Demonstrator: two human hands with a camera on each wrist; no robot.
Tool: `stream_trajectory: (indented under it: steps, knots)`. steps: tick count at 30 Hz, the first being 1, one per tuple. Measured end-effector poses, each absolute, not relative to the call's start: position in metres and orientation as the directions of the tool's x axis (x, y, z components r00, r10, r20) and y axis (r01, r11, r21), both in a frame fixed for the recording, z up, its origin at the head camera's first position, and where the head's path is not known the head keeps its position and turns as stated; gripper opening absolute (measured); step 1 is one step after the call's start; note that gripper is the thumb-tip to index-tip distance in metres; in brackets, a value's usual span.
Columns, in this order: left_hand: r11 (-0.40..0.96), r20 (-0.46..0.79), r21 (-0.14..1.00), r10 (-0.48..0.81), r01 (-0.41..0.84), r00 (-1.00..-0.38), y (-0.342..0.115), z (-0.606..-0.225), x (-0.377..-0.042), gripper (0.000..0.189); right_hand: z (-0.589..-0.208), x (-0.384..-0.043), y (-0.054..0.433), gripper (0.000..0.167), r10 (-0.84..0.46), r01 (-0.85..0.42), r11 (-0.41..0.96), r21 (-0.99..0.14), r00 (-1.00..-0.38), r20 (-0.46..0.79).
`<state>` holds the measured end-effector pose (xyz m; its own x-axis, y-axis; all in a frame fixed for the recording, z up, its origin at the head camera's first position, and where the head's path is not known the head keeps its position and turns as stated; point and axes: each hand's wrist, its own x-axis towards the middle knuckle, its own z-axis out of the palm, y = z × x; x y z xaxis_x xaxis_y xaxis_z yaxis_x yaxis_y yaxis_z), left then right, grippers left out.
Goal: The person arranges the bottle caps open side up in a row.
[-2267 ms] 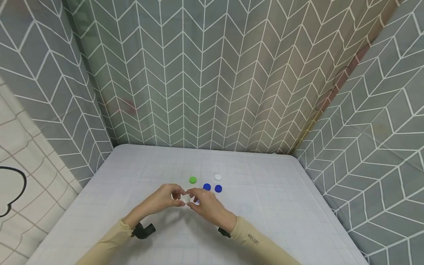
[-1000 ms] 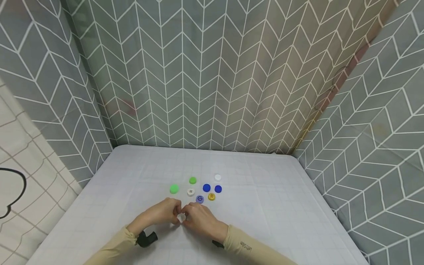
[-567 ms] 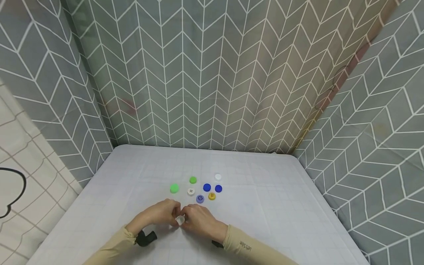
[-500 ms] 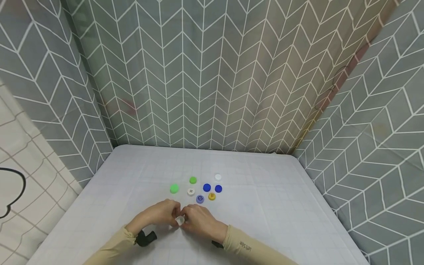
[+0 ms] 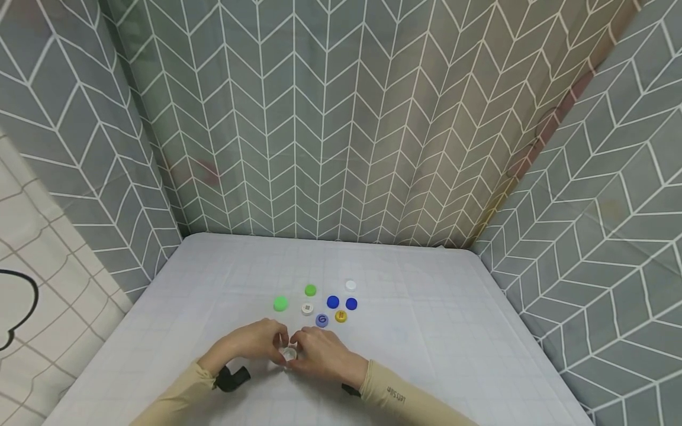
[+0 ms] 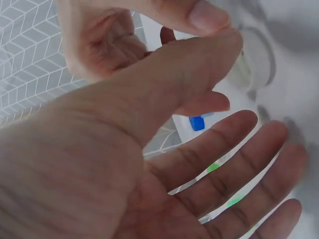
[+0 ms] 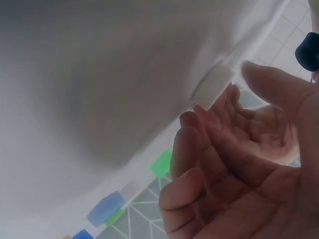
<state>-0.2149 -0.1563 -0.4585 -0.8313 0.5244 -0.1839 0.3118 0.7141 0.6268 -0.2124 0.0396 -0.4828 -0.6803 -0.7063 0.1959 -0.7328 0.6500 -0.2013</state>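
On the white table a whitish bottle cap [image 5: 289, 354] lies between both hands, its hollow side seemingly up. My left hand [image 5: 264, 340] is at its left; in the left wrist view the thumb [image 6: 219, 50] is beside the cap [image 6: 259, 67] and the other fingers extend loosely, spread apart. From the other side my right hand [image 5: 321, 354] reaches in. The right wrist view has the cap [image 7: 214, 84] near that hand's thumb [image 7: 259, 77] and its bent fingers [image 7: 187, 144], without a visible firm pinch. Whether fingertips touch the cap is unclear.
Beyond the hands lie several caps: light green [image 5: 280, 303], green [image 5: 310, 290], white with a square mark [image 5: 307, 308], blue [image 5: 333, 302], darker blue [image 5: 351, 304], periwinkle [image 5: 322, 320], yellow [image 5: 341, 316] and plain white [image 5: 350, 286]. Patterned curtains [image 5: 319, 118] surround the table [image 5: 426, 331].
Both hands brought the whitish cap nearer the table's front, uncovering the caps behind. Since half a second ago it has gone from tilted to lying flat, and the hands have loosened slightly around it.
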Motion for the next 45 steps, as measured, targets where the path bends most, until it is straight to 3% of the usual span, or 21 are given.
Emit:
stream_trajectory:
  steps: [8, 19, 27, 38, 45]
  knots:
    - [0.711, -0.118, 0.642, 0.46, 0.286, -0.88, -0.163, -0.445, -0.224, 0.024, -0.471, -0.224, 0.038, 0.026, -0.63, -0.671, 0.652, -0.354, -0.739, 0.24]
    - [0.73, 0.018, 0.645, 0.282, 0.227, -0.959, -0.17, -0.448, -0.248, 0.017, -0.462, -0.246, 0.025, 0.03, -0.536, -0.591, 0.685, -0.426, -0.805, 0.254]
    - [0.751, 0.015, 0.645, 0.173, 0.142, -0.985, -0.173, -0.452, -0.258, 0.034, -0.466, -0.255, 0.016, 0.036, -0.502, -0.531, 0.721, -0.445, -0.843, 0.194]
    - [0.839, 0.01, 0.533, 0.123, 0.11, -0.992, -0.181, -0.466, -0.269, 0.07, -0.469, -0.265, -0.001, 0.045, -0.467, -0.455, 0.748, -0.483, -0.878, 0.103]
    - [0.839, -0.046, 0.539, 0.117, 0.074, -0.992, -0.184, -0.475, -0.275, 0.072, -0.475, -0.269, -0.012, 0.049, -0.45, -0.413, 0.779, -0.471, -0.892, 0.037]
